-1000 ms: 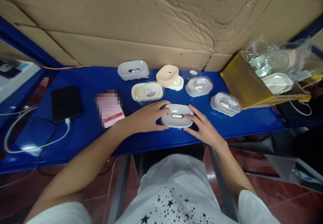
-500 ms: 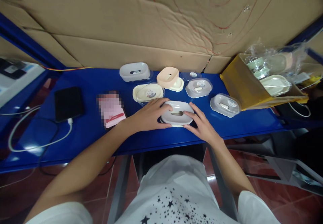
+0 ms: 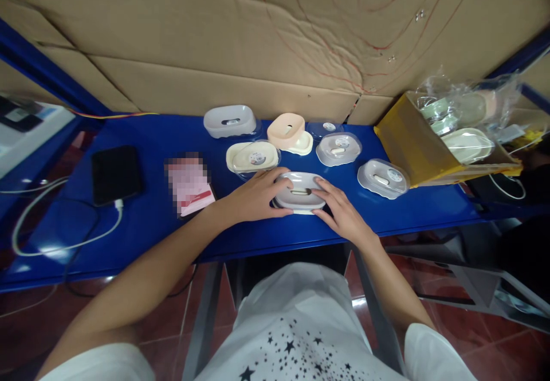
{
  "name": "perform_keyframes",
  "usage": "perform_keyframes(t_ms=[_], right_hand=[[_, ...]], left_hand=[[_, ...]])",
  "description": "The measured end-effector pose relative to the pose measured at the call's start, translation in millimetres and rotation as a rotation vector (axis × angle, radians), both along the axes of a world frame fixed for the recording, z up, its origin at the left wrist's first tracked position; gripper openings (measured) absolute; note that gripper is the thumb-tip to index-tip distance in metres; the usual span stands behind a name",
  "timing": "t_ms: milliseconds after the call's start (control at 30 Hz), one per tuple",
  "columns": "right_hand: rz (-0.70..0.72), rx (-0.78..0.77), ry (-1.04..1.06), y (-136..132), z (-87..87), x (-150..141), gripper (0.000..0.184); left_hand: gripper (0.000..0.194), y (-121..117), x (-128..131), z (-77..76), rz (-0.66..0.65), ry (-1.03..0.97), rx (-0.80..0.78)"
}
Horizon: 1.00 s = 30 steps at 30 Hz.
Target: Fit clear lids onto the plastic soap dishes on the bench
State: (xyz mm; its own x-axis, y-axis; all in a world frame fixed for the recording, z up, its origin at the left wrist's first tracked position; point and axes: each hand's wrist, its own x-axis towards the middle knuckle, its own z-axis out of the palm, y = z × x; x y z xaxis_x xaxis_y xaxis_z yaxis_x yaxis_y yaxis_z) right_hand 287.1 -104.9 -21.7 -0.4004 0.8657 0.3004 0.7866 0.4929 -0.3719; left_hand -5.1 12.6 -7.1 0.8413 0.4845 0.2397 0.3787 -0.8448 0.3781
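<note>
A pale grey oval soap dish point(image 3: 299, 199) with a slot in its middle lies near the table's front edge, a cream rim showing beneath it. My left hand point(image 3: 262, 197) grips its left end, with the thumb low on the near side and fingers over the far rim. Around the right end curls my right hand point(image 3: 341, 209), fingertips on the rim. Just behind sits a cream dish point(image 3: 252, 157) with a clear lid and a round label. Further back are a grey dish point(image 3: 229, 121) and a peach one point(image 3: 286, 131) resting on a cream piece.
Two clear-lidded dishes, one greyish point(image 3: 338, 149) and one paler point(image 3: 382, 179), sit to the right. An open cardboard box point(image 3: 399, 140) holds wrapped dishes. Leftward on the blue table point(image 3: 150, 243) are a pink-screened phone point(image 3: 191, 189) and a black device point(image 3: 116, 176) with a white cable.
My right hand's fingers have shifted slightly left along the dish's rim, from over the slot's right side toward the far right edge. My left hand stays in place.
</note>
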Motion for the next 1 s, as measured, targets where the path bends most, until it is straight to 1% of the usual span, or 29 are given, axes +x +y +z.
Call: perform_keyframes(t_ms=[167, 233, 300, 367, 400, 467, 533, 567, 600, 633, 700, 800, 867, 1000], right_hand=[[0.019, 0.038, -0.017, 0.0, -5.5, -0.3, 0.047], [0.030, 0.065, -0.028, 0.2, -7.8, 0.2, 0.045], [0.032, 0.083, -0.047, 0.3, -9.1, 0.7, 0.046], [0.013, 0.093, -0.081, 0.2, -9.2, 1.0, 0.049], [-0.003, 0.095, -0.098, 0.2, -8.9, 1.0, 0.051], [-0.044, 0.096, -0.126, 0.1, -8.0, 0.6, 0.054], [-0.072, 0.091, -0.137, 0.4, -7.2, -0.2, 0.052], [-0.076, 0.087, -0.136, 0.9, -7.0, -0.7, 0.049], [-0.077, 0.084, -0.132, 1.4, -6.9, -1.2, 0.048], [-0.075, 0.082, -0.127, 1.9, -6.9, -1.8, 0.047], [-0.077, 0.078, -0.115, 2.9, -7.1, -2.8, 0.047], [-0.087, 0.078, -0.108, 3.3, -7.8, -3.8, 0.049], [-0.087, 0.081, -0.111, 3.1, -8.1, -3.9, 0.049], [-0.093, 0.077, -0.107, 2.8, -8.1, -3.6, 0.049]], left_hand=[[0.050, 1.1, -0.1, -6.2, -0.029, 0.062, 0.029], [0.049, 0.5, 0.4, -6.5, -0.033, 0.075, 0.040], [0.047, -0.1, 0.0, -2.4, -0.038, 0.066, 0.049], [0.045, 1.1, -2.6, 6.3, -0.013, 0.021, 0.074], [0.044, 2.9, -5.0, 11.7, 0.034, -0.009, 0.095], [0.045, 9.5, -12.4, 22.1, 0.215, -0.045, 0.144], [0.056, 19.1, -21.3, 29.1, 0.434, 0.002, 0.169], [0.065, 24.1, -25.4, 30.8, 0.513, 0.064, 0.151], [0.073, 28.7, -28.7, 31.4, 0.560, 0.137, 0.115], [0.078, 32.4, -31.0, 31.4, 0.577, 0.206, 0.075], [0.077, 35.8, -31.7, 30.4, 0.568, 0.278, 0.038], [0.063, 31.9, -25.3, 28.6, 0.566, 0.240, 0.109], [0.060, 26.8, -19.6, 25.8, 0.555, 0.228, 0.120], [0.074, 22.1, -12.5, 16.5, 0.516, 0.237, 0.083]])
